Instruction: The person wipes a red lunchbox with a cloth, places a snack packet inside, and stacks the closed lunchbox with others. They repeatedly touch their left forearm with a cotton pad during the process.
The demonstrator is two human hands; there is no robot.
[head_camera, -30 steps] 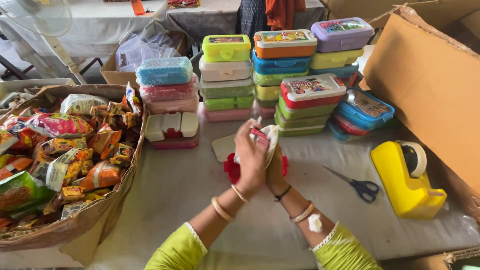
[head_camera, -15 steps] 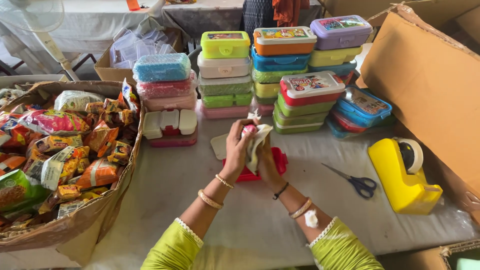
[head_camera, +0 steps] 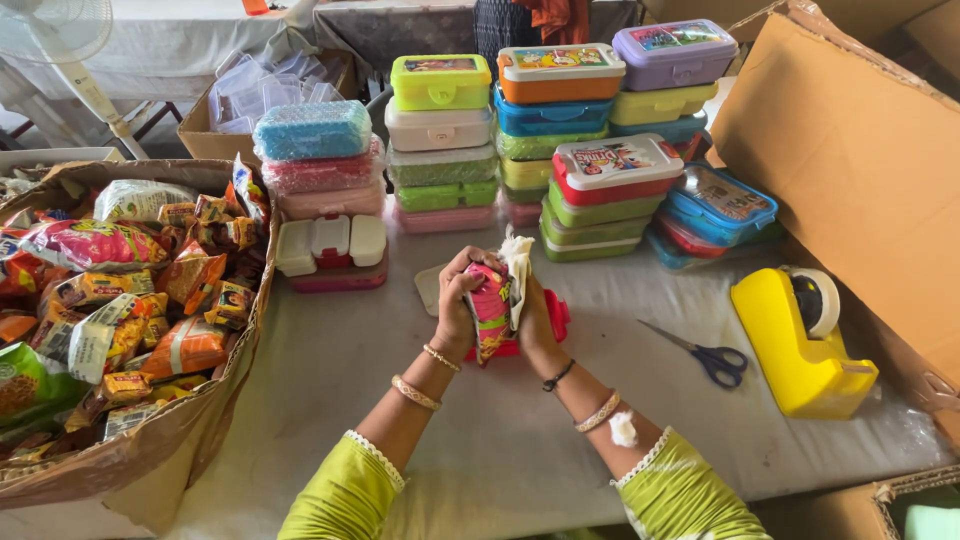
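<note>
Both my hands meet at the middle of the table. My left hand (head_camera: 457, 305) grips a pink and yellow snack packet (head_camera: 489, 306) from the left. My right hand (head_camera: 533, 318) presses against the same packet from the right, with a white wrapper (head_camera: 518, 266) sticking up between the fingers. Under the hands lies a red lunch box (head_camera: 555, 312), partly hidden, beside a pale flat lid (head_camera: 430, 287). Bangles show on both wrists, above light green sleeves.
Stacks of coloured lunch boxes (head_camera: 560, 120) stand behind the hands. An open compartment box (head_camera: 331, 245) is to the left. A carton of snack packets (head_camera: 120, 290) fills the left side. Scissors (head_camera: 700, 350) and a yellow tape dispenser (head_camera: 800, 340) lie on the right, beside a cardboard flap (head_camera: 860, 160).
My hands have dropped from a raised position to just above the red lunch box, still working the packet and white wrapper between them.
</note>
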